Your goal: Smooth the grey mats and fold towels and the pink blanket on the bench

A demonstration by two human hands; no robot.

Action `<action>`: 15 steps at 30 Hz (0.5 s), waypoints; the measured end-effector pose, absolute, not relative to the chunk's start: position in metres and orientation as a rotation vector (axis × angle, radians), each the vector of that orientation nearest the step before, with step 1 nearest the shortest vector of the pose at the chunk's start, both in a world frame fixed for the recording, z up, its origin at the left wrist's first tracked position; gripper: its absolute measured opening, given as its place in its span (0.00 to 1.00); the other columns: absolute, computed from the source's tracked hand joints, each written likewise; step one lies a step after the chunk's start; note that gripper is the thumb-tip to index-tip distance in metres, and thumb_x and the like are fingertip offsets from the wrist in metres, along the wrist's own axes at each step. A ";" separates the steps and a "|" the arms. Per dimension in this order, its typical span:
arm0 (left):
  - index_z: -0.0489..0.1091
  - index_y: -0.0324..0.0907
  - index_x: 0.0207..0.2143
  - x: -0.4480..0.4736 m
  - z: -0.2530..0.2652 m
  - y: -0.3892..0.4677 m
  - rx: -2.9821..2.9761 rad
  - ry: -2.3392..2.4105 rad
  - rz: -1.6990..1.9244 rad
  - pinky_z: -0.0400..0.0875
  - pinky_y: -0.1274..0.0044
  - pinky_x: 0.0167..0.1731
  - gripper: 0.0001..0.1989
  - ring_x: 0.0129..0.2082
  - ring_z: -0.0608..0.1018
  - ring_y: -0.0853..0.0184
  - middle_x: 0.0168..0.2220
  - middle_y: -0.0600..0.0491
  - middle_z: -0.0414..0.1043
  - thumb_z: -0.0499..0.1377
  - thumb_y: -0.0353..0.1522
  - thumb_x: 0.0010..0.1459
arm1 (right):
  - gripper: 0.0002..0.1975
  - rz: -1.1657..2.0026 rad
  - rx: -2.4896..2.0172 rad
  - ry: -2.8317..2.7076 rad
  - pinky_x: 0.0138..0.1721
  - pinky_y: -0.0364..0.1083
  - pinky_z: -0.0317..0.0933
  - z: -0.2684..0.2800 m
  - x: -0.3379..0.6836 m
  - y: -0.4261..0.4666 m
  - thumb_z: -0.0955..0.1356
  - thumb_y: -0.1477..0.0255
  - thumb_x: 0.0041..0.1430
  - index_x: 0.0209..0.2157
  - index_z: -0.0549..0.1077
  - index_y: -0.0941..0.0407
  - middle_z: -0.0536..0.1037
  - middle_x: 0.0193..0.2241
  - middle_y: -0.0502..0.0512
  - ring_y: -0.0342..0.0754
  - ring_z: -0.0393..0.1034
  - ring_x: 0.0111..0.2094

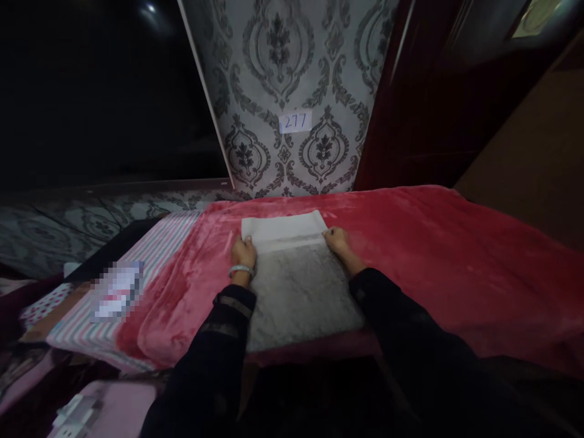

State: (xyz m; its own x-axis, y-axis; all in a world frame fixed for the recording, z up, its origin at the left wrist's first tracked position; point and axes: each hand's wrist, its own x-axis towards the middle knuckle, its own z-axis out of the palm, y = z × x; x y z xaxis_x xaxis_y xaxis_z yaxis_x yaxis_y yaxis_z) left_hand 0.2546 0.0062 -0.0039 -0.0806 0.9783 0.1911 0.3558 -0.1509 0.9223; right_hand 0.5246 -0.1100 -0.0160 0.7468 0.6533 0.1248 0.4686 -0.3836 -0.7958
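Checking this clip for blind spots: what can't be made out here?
All in the head view:
- Blanket beneath the grey cloth: hidden by that cloth.
- Fingertips of the left hand: hidden by the hand and cloth.
- Item on the striped cloth: pixelated, unreadable.
- Black screen: cut off by the left and top edges.
- White block: cut off by the bottom edge.
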 end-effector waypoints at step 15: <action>0.72 0.37 0.49 0.267 -0.001 -0.001 1.726 1.584 1.080 0.62 0.59 0.60 0.15 0.61 0.71 0.44 0.53 0.35 0.74 0.60 0.33 0.60 | 0.22 0.330 -2.253 -1.031 0.51 0.52 0.65 -0.015 0.516 -0.158 0.64 0.64 0.67 0.56 0.74 0.62 0.78 0.50 0.67 0.60 0.73 0.51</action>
State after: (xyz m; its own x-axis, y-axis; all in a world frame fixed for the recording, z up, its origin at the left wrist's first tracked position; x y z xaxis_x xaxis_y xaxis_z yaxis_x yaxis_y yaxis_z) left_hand 0.2668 -0.0015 -0.0009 -0.0199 0.9816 0.1901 0.5357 -0.1501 0.8310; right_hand 0.5165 -0.1578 -0.0152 0.6624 0.7484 0.0327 0.5903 -0.4946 -0.6379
